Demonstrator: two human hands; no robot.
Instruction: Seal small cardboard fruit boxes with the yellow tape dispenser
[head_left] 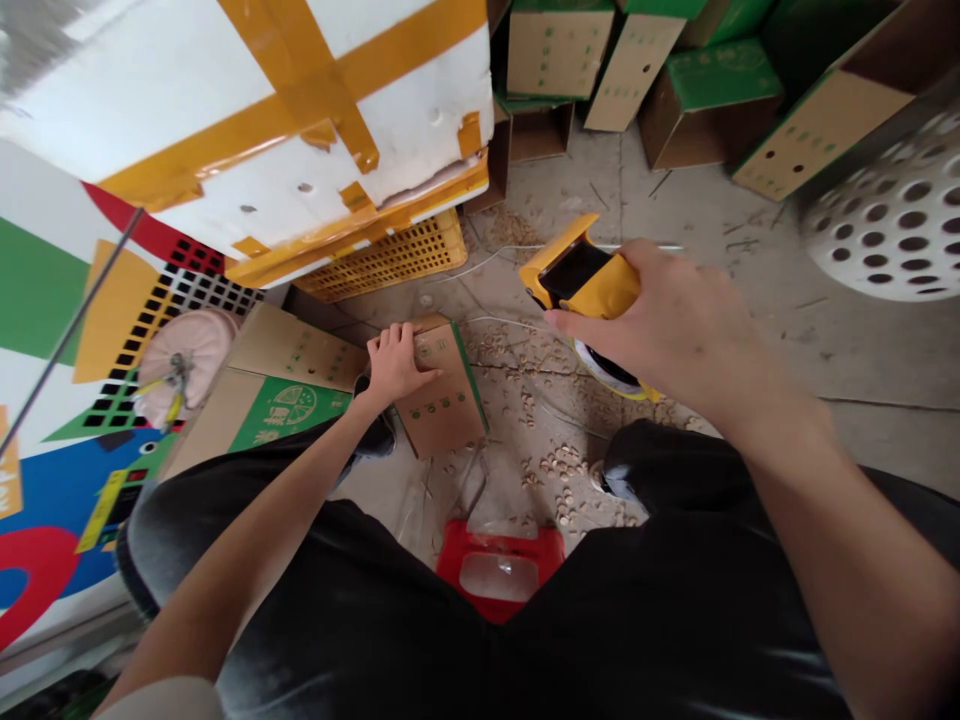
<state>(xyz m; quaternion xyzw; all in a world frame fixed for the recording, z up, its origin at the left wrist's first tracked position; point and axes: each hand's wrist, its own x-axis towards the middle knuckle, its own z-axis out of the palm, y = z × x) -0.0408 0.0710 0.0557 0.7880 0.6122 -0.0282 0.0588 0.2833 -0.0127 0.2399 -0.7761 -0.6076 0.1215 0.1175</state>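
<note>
My head camera looks steeply down, close above my left hand (394,365) and right hand (667,330), grey concrete floor (862,350) beneath.

Left arm (289,500) extended, left hand (397,365) palm-down, fingers (388,340) flat. Right hand (675,335) raised, its fingers (589,322) curled closed.

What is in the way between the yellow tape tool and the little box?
Nothing visible. The right hand holds the yellow tape tool apart from the little box, which the left hand touches; only littered floor lies between.
</note>
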